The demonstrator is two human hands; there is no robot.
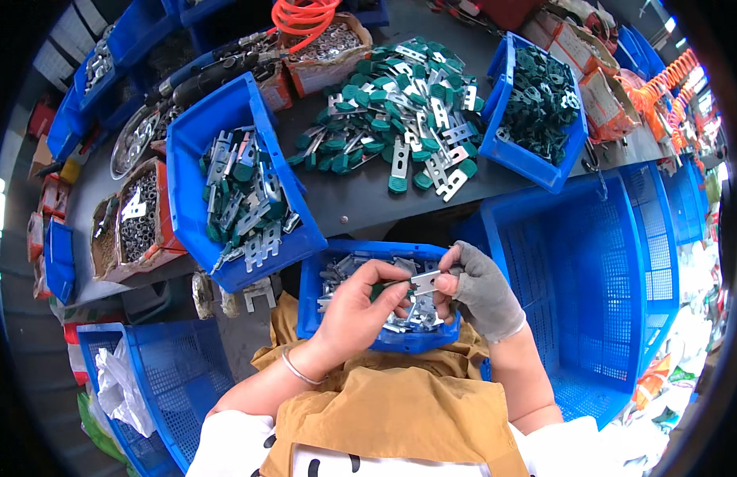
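Over a blue bin (416, 342) of loose metal pieces at my lap, both hands meet on one flat slotted metal plate (425, 281) with a dark green part at its left end. My left hand (354, 310), bare with a bracelet at the wrist, is closed in a pinch at the green end. My right hand (486, 298) wears a grey fingerless glove and grips the plate's bare metal end between thumb and fingers. Ahead on the table lies a heap of similar green-and-metal pieces (400, 111).
A tilted blue bin (189, 171) of the same pieces stands left; another blue bin (535, 167) holds dark green parts at right. Boxes of small hardware (146, 211) sit far left. Large blue crates (571, 278) stand at right, another crate (177, 374) lower left. An orange coiled hose (305, 20) hangs above.
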